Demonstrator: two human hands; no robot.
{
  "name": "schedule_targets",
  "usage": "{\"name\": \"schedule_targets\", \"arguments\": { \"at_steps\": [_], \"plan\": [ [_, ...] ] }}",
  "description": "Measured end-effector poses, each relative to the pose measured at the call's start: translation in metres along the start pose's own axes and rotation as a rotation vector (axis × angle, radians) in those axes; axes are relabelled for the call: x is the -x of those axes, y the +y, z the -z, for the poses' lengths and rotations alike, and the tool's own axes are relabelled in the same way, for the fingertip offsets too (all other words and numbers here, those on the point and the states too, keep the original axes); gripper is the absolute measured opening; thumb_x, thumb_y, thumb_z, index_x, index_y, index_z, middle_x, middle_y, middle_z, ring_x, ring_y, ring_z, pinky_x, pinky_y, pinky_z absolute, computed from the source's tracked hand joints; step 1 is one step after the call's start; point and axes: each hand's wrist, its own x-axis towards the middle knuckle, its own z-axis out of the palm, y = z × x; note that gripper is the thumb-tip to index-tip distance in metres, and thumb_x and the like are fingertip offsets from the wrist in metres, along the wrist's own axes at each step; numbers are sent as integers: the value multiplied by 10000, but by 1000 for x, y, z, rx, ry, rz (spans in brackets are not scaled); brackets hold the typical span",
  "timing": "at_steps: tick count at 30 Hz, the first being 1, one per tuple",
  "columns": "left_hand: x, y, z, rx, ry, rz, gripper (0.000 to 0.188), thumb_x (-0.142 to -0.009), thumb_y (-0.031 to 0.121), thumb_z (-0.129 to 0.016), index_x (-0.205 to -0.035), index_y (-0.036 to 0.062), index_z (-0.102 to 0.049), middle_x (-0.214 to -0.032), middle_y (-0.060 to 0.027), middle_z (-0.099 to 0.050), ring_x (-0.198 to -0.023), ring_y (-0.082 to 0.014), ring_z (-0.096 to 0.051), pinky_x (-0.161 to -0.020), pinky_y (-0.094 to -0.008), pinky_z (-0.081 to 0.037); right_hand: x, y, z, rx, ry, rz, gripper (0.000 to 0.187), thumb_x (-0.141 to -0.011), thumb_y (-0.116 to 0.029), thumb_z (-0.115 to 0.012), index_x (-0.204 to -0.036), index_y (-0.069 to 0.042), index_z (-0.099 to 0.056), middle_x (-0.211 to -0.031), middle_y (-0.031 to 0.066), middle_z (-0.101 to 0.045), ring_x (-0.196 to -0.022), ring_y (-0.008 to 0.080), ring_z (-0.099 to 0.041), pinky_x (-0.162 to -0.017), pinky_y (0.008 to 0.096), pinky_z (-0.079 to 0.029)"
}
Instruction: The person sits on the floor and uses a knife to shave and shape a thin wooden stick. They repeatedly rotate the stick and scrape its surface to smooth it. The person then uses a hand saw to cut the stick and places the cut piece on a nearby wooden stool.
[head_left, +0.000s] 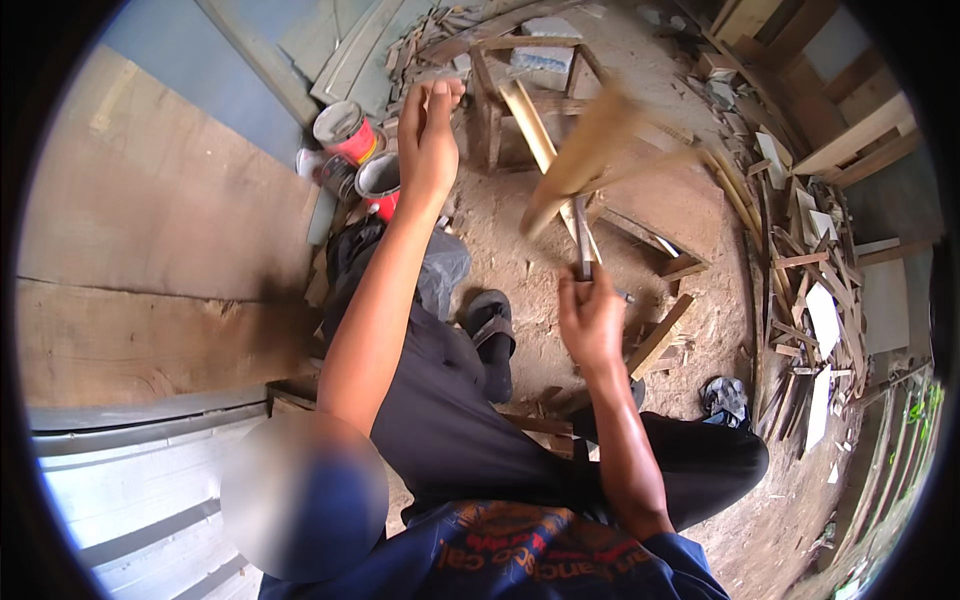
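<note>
My left hand (428, 145) is raised at the upper middle, seen edge-on. Its fingers are loosely stretched with bent tips, and nothing shows in them. In front of my right knee, my right hand (592, 318) is wrapped round a slim grey metal tool (582, 238). The tool points away from me, and the grip hides part of it, so its exact kind is unclear. A motion-blurred piece of wood (580, 155) overlaps the far end of the tool; whether they touch, I cannot tell. Behind the blur lies a long pale wooden strip (530, 125).
A wooden frame (490, 120) stands at the far middle, beside a brown board (665, 205). Red paint buckets (345, 130) stand left of my left hand. A short wood block (660, 337) lies right of my right hand. Scrap wood (815, 290) is heaped along the right.
</note>
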Motion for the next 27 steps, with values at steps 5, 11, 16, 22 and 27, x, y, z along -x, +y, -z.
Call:
{"name": "schedule_targets", "arguments": {
  "at_steps": [5,11,16,22,27],
  "plan": [
    [-10,2,11,29,62,89,363,-1000,364,-446,-1107,57,-607,-1099,-59,-648,-1017,-155,-576,-872,-322,-428,-2,17,-19,53,9,44,252,-914,-151,-604,-917,91,-534,-612,240,-606,-604,394,-655,-549,435,-487],
    [-10,2,7,73,77,138,358,-992,377,-472,-1086,61,-609,-1061,-49,-649,-990,-144,-577,-848,-319,-437,-42,42,-28,101,41,90,299,-892,-192,-624,-886,101,-565,-733,308,-624,-777,493,-624,-653,502,-493],
    [-6,4,15,72,116,139,316,-1002,361,-484,-1039,73,-610,-1009,-20,-639,-950,-120,-561,-827,-297,-425,-9,-19,4,-69,138,-93,263,-914,-178,-588,-924,85,-583,-663,232,-627,-690,431,-661,-634,443,-507],
    [-16,3,5,161,119,186,294,-999,341,-499,-1041,74,-613,-1016,-15,-639,-947,-112,-560,-809,-291,-429,-46,67,-47,214,6,66,277,-859,-176,-628,-868,96,-579,-770,335,-623,-802,495,-629,-726,528,-505],
    [-11,2,17,41,101,120,366,-984,348,-467,-1134,40,-597,-1081,-84,-654,-1000,-173,-598,-843,-326,-463,-32,17,-30,36,41,72,294,-893,-205,-624,-904,84,-572,-750,302,-636,-761,479,-642,-690,499,-508]
  ]
}}
